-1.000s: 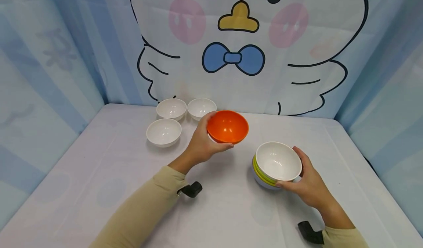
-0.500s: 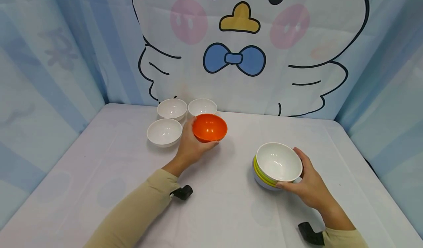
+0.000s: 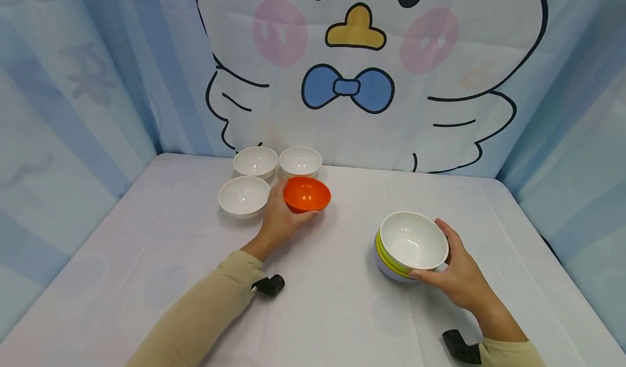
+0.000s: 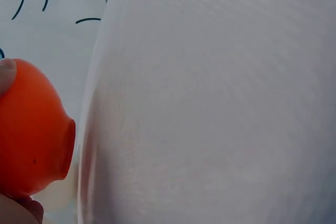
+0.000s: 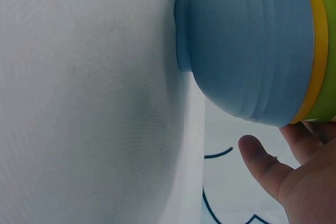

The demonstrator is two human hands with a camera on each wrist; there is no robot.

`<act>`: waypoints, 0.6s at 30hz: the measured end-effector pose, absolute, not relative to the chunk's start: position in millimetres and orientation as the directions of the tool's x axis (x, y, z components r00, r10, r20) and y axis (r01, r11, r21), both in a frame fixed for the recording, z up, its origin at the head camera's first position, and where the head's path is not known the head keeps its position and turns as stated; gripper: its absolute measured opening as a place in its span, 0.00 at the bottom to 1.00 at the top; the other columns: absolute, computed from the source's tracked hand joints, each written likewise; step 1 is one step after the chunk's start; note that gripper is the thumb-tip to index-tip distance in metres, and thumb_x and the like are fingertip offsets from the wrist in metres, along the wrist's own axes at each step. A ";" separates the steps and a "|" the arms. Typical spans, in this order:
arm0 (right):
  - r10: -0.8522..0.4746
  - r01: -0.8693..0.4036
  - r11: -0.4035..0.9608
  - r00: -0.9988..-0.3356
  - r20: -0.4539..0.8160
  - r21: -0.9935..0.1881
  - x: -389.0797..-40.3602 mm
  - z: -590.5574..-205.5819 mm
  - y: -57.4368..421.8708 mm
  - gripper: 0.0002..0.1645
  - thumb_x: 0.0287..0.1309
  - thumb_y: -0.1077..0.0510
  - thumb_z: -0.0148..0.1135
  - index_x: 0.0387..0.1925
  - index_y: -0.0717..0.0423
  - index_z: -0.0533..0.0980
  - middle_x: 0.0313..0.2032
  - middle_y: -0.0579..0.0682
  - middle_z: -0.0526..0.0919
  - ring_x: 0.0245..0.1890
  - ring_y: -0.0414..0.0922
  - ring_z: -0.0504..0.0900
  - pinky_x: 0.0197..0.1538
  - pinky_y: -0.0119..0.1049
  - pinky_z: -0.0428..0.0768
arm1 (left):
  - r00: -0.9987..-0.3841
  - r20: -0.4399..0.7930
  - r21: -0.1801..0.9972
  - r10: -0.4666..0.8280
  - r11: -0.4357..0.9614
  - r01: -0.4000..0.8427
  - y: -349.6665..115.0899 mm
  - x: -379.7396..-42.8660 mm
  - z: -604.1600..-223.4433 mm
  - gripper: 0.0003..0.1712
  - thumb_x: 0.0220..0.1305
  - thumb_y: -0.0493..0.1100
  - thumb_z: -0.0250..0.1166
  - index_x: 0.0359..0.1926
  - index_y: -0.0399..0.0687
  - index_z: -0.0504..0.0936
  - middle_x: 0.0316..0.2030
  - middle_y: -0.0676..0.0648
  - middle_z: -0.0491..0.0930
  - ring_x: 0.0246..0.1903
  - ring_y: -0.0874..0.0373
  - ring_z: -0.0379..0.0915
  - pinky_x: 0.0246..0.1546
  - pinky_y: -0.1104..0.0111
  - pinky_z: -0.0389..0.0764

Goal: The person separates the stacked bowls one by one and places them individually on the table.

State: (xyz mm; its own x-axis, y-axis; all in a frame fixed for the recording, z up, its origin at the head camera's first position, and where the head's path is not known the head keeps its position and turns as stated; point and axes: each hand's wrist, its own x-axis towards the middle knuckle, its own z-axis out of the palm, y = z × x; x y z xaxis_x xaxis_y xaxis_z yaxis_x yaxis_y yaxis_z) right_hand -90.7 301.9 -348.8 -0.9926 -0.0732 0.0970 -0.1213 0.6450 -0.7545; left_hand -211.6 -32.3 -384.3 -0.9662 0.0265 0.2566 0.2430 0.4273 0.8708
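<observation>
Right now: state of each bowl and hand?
Glossy round orange bowl: empty, mouth up
Front round white bowl: empty, upright
Back-left round white bowl: empty, upright
Back-right round white bowl: empty, upright
Stack of round white, green, yellow and blue bowls: nested, white top one empty
Left hand: gripping orange bowl
Right hand: holding stack
</observation>
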 end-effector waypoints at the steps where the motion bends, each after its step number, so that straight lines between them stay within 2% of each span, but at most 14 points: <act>1: -0.073 -0.123 0.645 -0.992 0.099 -0.754 -90.5 -348.6 301.9 0.72 0.43 0.59 0.83 0.77 0.66 0.41 0.69 0.69 0.59 0.63 0.65 0.67 0.49 0.11 0.61 | -0.968 0.251 0.869 0.025 0.435 0.237 -32.3 -211.8 -384.6 0.54 0.52 0.44 0.78 0.72 0.33 0.57 0.67 0.36 0.63 0.64 0.42 0.62 0.64 0.51 0.69; 11: -0.072 -0.117 0.656 -0.993 0.093 -0.745 -90.4 -347.5 301.5 0.72 0.44 0.58 0.82 0.77 0.66 0.41 0.69 0.69 0.59 0.64 0.65 0.67 0.49 0.11 0.60 | -0.966 0.252 0.845 0.054 0.474 0.247 -33.6 -213.9 -387.0 0.51 0.51 0.42 0.79 0.70 0.33 0.61 0.64 0.38 0.66 0.62 0.44 0.64 0.64 0.54 0.68; 18: -0.070 -0.109 0.656 -0.994 0.084 -0.747 -89.6 -347.7 301.9 0.72 0.45 0.57 0.82 0.77 0.65 0.40 0.69 0.69 0.59 0.63 0.65 0.67 0.49 0.11 0.61 | -0.971 0.234 0.857 0.058 0.459 0.234 -35.1 -214.8 -387.5 0.52 0.51 0.40 0.79 0.71 0.33 0.59 0.64 0.37 0.67 0.62 0.43 0.64 0.65 0.54 0.67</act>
